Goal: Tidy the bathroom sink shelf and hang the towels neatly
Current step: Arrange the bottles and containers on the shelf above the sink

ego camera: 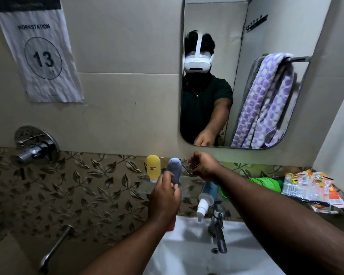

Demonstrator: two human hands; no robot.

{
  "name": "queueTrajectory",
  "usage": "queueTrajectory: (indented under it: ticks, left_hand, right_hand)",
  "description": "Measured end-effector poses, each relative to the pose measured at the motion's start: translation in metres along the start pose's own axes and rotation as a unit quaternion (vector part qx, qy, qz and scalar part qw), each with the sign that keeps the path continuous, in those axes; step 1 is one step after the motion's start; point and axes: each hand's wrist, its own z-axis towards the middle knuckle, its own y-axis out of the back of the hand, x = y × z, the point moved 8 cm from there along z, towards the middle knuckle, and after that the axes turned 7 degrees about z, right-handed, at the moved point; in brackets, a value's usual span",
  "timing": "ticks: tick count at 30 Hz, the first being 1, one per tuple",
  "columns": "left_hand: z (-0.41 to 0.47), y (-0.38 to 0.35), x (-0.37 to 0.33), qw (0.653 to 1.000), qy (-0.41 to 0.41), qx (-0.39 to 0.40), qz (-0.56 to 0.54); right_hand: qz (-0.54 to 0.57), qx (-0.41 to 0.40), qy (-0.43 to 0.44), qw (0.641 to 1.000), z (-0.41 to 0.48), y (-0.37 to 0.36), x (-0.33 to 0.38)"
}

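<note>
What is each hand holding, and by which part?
The left hand grips the grey rounded squeeze tube by its lower end. The right hand seems to pinch something thin, too small to identify.

Grey bottle upright just beside yellow bottle on shelf.

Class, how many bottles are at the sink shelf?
4: yellow bottle standing at the left; grey bottle beside it, gripped by the left hand; blue pump bottle lying partly behind the right arm; green bottle lying farther right. The arm may hide others.
</note>
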Motion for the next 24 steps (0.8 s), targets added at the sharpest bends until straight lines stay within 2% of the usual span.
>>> queueTrajectory:
  ticks: [4,6,12,24]
  left_hand:
    - [-0.009,-0.017,-0.033,0.993,-0.100,0.069,0.001]
    - [-0.013,-0.024,-0.043,0.989,-0.121,0.090,0.004]
    - [-0.018,-0.029,-0.064,0.981,-0.145,0.125,-0.038]
    - [-0.031,-0.039,-0.075,0.979,-0.124,0.159,-0.008]
  right_hand:
    - [-0.038,-0.001,-0.004,0.999,-0.012,0.015,0.001]
    - [-0.059,0.003,-0.009,0.998,-0.019,0.022,-0.001]
    - [-0.137,0.045,0.002,0.989,-0.037,0.031,-0.002]
    - [-0.286,0.067,0.048,0.955,-0.059,0.033,-0.006]
